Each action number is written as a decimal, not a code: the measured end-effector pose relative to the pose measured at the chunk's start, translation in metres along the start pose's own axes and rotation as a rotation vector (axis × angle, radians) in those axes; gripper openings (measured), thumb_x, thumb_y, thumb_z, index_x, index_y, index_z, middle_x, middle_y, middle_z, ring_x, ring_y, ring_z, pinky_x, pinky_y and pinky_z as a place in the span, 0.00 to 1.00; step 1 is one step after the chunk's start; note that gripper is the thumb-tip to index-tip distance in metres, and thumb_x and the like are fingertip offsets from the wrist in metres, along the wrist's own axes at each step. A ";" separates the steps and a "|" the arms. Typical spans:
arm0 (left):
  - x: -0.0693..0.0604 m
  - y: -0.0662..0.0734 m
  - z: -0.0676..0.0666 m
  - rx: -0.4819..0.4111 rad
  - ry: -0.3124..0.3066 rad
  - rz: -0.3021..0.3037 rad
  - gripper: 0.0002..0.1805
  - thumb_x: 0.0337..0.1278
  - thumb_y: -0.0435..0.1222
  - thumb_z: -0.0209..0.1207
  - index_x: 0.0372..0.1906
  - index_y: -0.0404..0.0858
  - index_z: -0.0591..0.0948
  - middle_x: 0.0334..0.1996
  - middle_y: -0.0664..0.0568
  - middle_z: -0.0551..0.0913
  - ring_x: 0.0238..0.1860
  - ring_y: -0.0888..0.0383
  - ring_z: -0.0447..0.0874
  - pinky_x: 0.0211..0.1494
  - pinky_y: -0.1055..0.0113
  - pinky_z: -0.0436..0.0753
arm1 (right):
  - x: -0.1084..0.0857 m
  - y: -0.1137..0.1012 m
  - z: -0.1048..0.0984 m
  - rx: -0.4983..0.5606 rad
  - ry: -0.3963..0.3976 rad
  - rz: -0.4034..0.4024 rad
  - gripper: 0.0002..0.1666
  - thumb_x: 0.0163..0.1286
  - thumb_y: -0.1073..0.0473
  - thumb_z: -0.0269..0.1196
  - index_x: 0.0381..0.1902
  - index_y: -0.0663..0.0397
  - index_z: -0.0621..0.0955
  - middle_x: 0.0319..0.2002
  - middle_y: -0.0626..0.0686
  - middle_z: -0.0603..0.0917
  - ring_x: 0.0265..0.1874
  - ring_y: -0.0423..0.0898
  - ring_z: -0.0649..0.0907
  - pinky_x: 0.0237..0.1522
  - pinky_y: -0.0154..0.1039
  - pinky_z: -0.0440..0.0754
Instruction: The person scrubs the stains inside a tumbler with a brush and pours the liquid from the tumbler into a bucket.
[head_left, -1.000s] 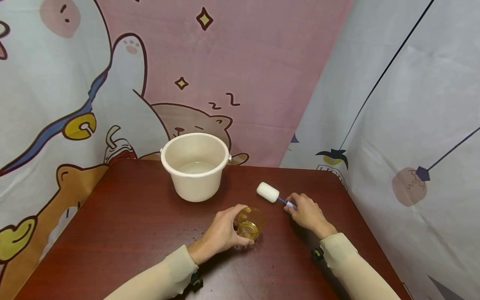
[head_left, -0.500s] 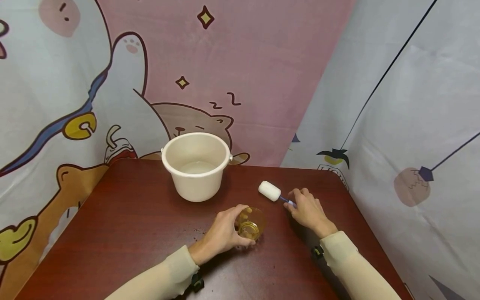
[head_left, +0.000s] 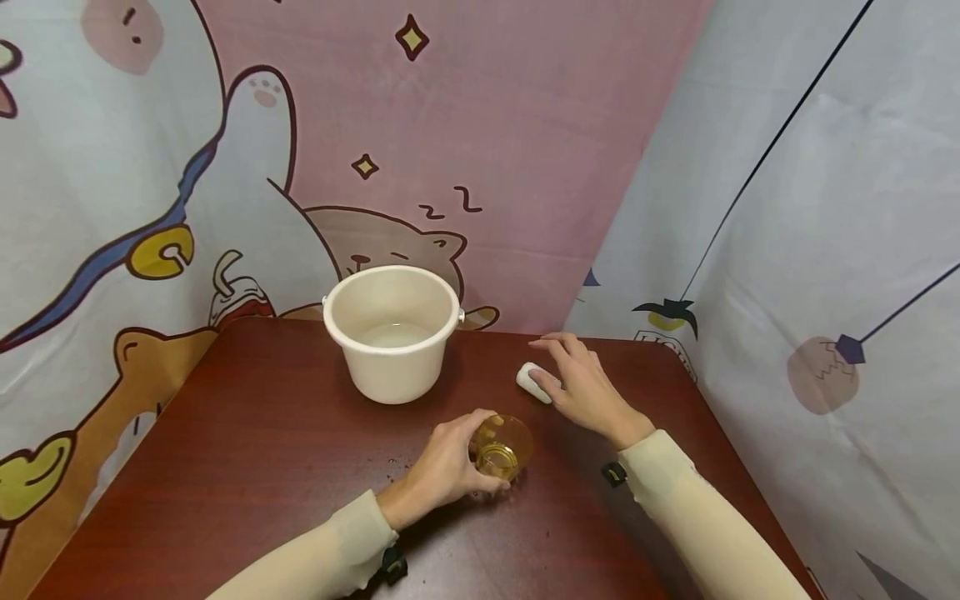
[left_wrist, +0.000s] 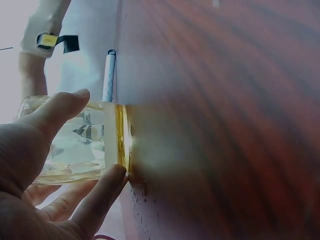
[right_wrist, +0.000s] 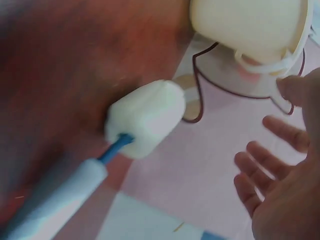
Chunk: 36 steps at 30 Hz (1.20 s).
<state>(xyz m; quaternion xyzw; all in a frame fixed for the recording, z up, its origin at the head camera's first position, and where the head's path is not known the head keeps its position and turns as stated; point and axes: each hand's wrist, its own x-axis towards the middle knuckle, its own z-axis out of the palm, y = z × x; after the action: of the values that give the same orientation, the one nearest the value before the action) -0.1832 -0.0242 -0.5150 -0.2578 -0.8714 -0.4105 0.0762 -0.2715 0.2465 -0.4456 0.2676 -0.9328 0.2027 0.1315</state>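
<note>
An amber-tinted glass cup (head_left: pixel 501 450) stands on the table, and my left hand (head_left: pixel 448 462) holds it round the side. In the left wrist view the thumb and fingers lie around the clear wall of the glass (left_wrist: pixel 75 142). A sponge cup brush with a white head (head_left: pixel 534 382) lies on the table beyond the glass. My right hand (head_left: pixel 588 390) is in the air above the brush, with fingers apart and nothing in them. The right wrist view shows the sponge head (right_wrist: pixel 147 117), its blue stem and the pale handle (right_wrist: pixel 60 200) apart from the hand.
A cream bucket (head_left: pixel 393 367) with a little clear liquid in the bottom stands at the back of the dark red table (head_left: pixel 262 467). Water drops lie near the glass. A printed cloth (head_left: pixel 525 150) hangs behind the table and along its right side.
My right hand has let go of the brush handle and moved up and left over the brush, which stays on the table. The left hand and glass have hardly moved.
</note>
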 end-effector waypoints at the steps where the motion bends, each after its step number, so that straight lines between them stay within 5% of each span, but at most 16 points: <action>1: 0.000 -0.001 0.000 0.001 0.001 0.002 0.48 0.36 0.42 0.97 0.68 0.44 0.85 0.56 0.52 0.96 0.53 0.53 0.96 0.58 0.60 0.94 | 0.005 -0.004 -0.001 0.005 -0.009 -0.035 0.31 0.89 0.47 0.69 0.82 0.48 0.80 0.79 0.59 0.79 0.78 0.62 0.80 0.75 0.70 0.77; 12: 0.001 -0.001 0.001 -0.006 0.003 0.004 0.50 0.35 0.40 0.97 0.69 0.43 0.85 0.57 0.50 0.96 0.57 0.51 0.97 0.61 0.56 0.95 | 0.061 -0.042 0.002 0.013 -0.106 -0.293 0.39 0.90 0.46 0.67 0.90 0.48 0.72 0.90 0.62 0.70 0.87 0.63 0.75 0.79 0.77 0.78; 24: 0.001 -0.001 -0.001 -0.009 0.010 0.014 0.50 0.35 0.39 0.98 0.69 0.42 0.85 0.57 0.51 0.96 0.57 0.53 0.97 0.62 0.56 0.95 | 0.111 -0.064 0.012 0.063 -0.188 -0.274 0.41 0.94 0.43 0.60 0.94 0.52 0.66 0.94 0.61 0.64 0.91 0.63 0.70 0.90 0.68 0.71; 36: 0.000 0.000 0.000 -0.034 0.005 0.016 0.48 0.36 0.38 0.97 0.68 0.42 0.85 0.57 0.50 0.96 0.55 0.52 0.96 0.60 0.58 0.94 | 0.140 -0.073 0.024 0.080 -0.262 -0.196 0.42 0.98 0.41 0.48 0.95 0.59 0.60 0.97 0.62 0.54 0.95 0.63 0.61 0.95 0.63 0.62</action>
<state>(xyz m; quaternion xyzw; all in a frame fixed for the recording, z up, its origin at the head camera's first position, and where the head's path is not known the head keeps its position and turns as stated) -0.1839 -0.0246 -0.5148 -0.2648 -0.8620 -0.4253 0.0774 -0.3492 0.1169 -0.3945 0.3863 -0.9026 0.1891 0.0170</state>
